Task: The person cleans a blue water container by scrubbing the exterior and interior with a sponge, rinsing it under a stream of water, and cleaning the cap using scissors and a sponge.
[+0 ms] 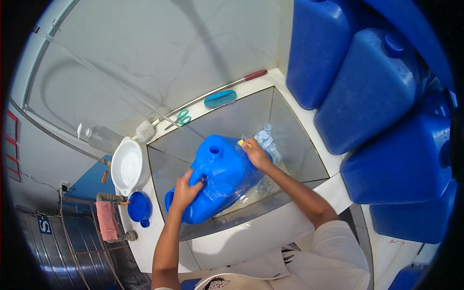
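Observation:
A blue plastic jug (226, 175) is tilted over a tiled sink basin (301, 145), its small round opening facing up. My left hand (186, 190) is closed around the jug's handle. With my right hand (255, 154) I hold a small yellow sponge or scrubber (244, 143) against the jug's far right side. What part of the yellow thing lies under my fingers is hidden. Just beyond that hand, a crumpled blue-and-white cloth or wrapping (266, 137) lies in the basin. A wet pale surface with light patches shows below the jug.
On the far ledge lie a turquoise brush (220, 99), green-handled scissors (183, 117) and a long-handled round brush (146, 131). At left are a white basin (127, 166), a blue dipper (140, 206) and a clear bottle (105, 138). Large blue jerrycans (369, 90) crowd the right side.

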Demonstrator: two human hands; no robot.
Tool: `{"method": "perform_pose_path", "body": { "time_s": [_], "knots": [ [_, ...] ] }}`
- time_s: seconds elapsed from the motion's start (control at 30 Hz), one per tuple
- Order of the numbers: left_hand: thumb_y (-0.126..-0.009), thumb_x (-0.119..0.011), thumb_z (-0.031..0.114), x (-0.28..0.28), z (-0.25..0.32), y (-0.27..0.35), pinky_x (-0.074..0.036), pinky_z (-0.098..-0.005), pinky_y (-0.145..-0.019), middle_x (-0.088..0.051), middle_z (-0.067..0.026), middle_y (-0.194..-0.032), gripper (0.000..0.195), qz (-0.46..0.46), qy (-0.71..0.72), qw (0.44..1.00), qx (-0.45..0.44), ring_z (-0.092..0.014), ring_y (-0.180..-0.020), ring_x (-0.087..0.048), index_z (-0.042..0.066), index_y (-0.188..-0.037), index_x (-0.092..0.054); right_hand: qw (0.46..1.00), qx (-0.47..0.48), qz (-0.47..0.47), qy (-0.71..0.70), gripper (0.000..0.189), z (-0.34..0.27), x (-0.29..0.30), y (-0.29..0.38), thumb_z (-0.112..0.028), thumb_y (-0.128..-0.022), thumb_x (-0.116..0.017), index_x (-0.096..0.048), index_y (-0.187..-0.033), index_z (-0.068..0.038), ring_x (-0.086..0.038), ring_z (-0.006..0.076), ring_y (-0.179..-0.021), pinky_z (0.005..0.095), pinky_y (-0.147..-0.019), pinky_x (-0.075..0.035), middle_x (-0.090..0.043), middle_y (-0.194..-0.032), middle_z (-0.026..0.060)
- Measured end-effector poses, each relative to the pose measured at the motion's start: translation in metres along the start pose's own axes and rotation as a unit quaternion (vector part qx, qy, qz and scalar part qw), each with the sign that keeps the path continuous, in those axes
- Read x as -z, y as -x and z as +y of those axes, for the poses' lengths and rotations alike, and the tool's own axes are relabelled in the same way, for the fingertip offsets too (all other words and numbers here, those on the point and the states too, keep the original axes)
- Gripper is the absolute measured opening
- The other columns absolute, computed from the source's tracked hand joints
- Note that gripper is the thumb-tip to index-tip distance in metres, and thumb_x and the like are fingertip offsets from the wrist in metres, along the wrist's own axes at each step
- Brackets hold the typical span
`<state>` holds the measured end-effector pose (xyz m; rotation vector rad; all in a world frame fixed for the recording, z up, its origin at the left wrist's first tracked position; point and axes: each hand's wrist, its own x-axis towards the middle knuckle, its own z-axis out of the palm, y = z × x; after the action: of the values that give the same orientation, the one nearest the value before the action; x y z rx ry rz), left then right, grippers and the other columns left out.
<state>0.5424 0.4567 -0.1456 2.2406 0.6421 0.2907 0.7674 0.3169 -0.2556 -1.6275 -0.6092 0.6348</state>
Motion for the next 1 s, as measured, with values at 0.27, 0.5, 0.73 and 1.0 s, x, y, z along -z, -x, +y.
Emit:
{"method": "perform_pose_path", "body": {
  "time_s": [0.27,0.5,0.73,1.0],
  "knots": [
    [-0.073,-0.064,0.01,-0.004,-0.041,0.043,-0.046,-0.0289,-0.063,-0.063,-0.0079,-0.073,0.016,0.097,0.078,0.989,0.079,-0.015,-0.068,-0.06,0.002,-0.086,-0.059,0.967,0.091,-0.236,0.012,0.028,0.04,-0.066,-0.096,-0.026,-0.087,-0.045,-0.059,-0.088,-0.002,-0.059,0.021,-0.081,0.0352,-0.071,-0.045,-0.061,-0.08,0.0097],
    [-0.079,-0.062,0.012,0.005,-0.07,0.021,-0.042,-0.0228,-0.053,-0.059,-0.0006,-0.071,0.014,0.158,0.212,0.943,0.203,-0.007,-0.063,-0.052,0.006,-0.091,-0.059,0.964,0.098,0.097,0.227,0.027,0.102,-0.059,-0.034,-0.019,-0.088,-0.044,-0.056,-0.103,0.0,-0.049,0.0381,-0.099,0.0446,-0.087,-0.039,-0.054,-0.102,0.0204],
    [-0.078,-0.06,0.01,0.015,-0.082,-0.012,-0.043,-0.0227,-0.048,-0.061,-0.0037,-0.078,0.022,0.132,0.185,0.962,0.151,-0.009,-0.06,-0.054,0.004,-0.099,-0.058,0.951,0.208,0.053,0.224,0.026,0.038,-0.082,-0.066,-0.015,-0.088,-0.041,-0.054,-0.106,0.0,-0.051,0.0353,-0.1,0.0426,-0.09,-0.038,-0.053,-0.108,0.0206],
    [-0.08,-0.062,0.022,0.026,-0.101,-0.032,-0.045,-0.0266,-0.058,-0.06,-0.0077,-0.08,0.029,0.146,0.192,0.926,0.292,-0.015,-0.072,-0.056,0.003,-0.101,-0.056,0.94,0.159,0.094,0.286,0.05,0.065,-0.142,0.032,-0.029,-0.083,-0.052,-0.04,-0.118,0.005,-0.038,0.0409,-0.111,0.0496,-0.095,-0.03,-0.043,-0.117,0.0262]
  ]
}}
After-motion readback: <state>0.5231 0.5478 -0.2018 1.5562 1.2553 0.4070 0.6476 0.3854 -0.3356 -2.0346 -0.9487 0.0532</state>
